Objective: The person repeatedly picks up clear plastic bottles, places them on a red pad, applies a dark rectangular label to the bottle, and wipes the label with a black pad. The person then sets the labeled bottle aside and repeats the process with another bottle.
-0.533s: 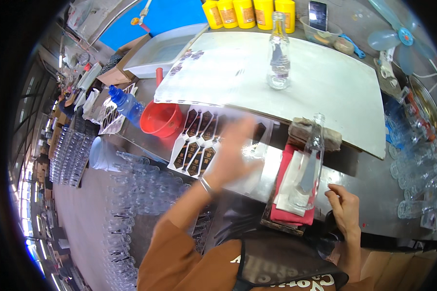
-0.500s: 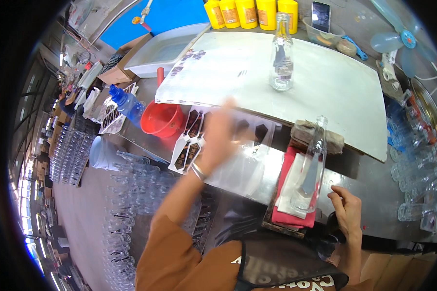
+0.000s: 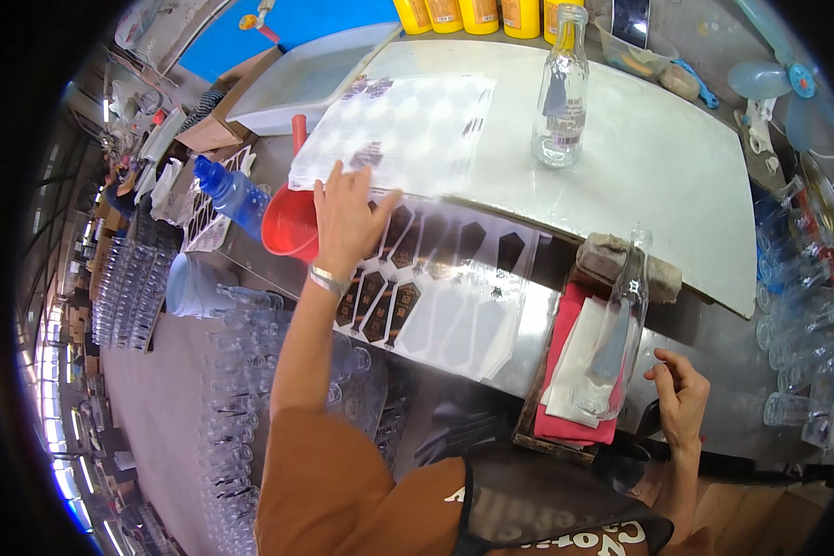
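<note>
My left hand [image 3: 347, 218] has its fingers stretched out at the near edge of a white decal sheet [image 3: 435, 120], beside a red dipper [image 3: 287, 224]. Whether the fingertips touch the sheet I cannot tell. Below lies a second sheet of dark, tie-shaped decals [image 3: 403, 310], partly hidden by that hand. A clear glass bottle [image 3: 612, 347] rests on its side on pink and white cloths [image 3: 565, 371] in a shallow wooden box. Just right of it, my right hand [image 3: 682, 398] hovers half curled, fingers apart and holding nothing. Another clear bottle [image 3: 562, 107] stands upright on the white board [image 3: 658, 157].
A rolled grey rag [image 3: 663, 278] lies at the board's near edge. Many clear glasses [image 3: 269, 361] stand at the lower left, more glassware [image 3: 797, 343] at the right. Behind are a white tray [image 3: 315, 79], yellow bottles [image 3: 480, 14] and a blue fan [image 3: 760, 79].
My left hand has swung left and slightly down, from above the decals toward the red dipper. The view has shifted a little; both bottles stay in place and my right hand hardly moves.
</note>
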`<state>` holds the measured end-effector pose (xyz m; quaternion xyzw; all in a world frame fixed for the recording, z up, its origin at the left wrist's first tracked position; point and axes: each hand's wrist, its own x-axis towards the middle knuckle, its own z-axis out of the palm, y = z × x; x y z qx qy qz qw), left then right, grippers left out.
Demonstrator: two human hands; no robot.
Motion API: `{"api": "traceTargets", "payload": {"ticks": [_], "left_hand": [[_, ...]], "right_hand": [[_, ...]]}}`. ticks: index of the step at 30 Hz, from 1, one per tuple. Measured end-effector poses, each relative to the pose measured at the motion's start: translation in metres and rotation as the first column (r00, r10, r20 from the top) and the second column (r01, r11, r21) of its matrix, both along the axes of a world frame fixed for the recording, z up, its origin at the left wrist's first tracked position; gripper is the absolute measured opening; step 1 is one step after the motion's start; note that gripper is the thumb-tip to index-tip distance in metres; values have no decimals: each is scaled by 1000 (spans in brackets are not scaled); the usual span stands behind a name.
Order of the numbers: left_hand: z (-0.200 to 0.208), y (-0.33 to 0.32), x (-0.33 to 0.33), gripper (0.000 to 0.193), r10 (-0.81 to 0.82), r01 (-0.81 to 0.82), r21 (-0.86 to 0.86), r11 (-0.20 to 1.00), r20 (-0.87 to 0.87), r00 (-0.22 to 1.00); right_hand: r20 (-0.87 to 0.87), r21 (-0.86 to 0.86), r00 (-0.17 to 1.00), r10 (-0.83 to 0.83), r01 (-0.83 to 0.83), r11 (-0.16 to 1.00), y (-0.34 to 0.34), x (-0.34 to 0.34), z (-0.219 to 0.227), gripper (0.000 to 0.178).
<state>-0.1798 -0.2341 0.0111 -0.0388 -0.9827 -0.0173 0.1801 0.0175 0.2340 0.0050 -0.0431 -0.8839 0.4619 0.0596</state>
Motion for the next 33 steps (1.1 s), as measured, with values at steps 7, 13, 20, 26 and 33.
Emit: {"api": "traceTargets", "payload": {"ticks": [7, 13, 20, 26, 33], "left_hand": [[-14, -20, 15, 48, -171, 192, 45, 980, -289, 942], [-24, 21, 30, 19, -71, 162, 793, 587, -149, 986], [31, 199, 127, 46, -520, 468, 716, 518, -171, 837], [19, 230, 172, 70, -774, 745, 291, 601, -23, 633], [13, 222, 160, 40, -792, 709, 541, 452, -122, 598]], "right_hand": [[-31, -21, 995, 94, -95, 995, -6, 12, 7, 23], [-44, 21, 967, 252, -251, 968, -9, 40, 0, 77], [-107, 252, 963, 247, -214, 944, -37, 41, -8, 79], [-221, 214, 942, 253, -207, 955, -38, 39, -11, 80], [-228, 132, 940, 255, -229, 964, -31, 34, -21, 79]]}}
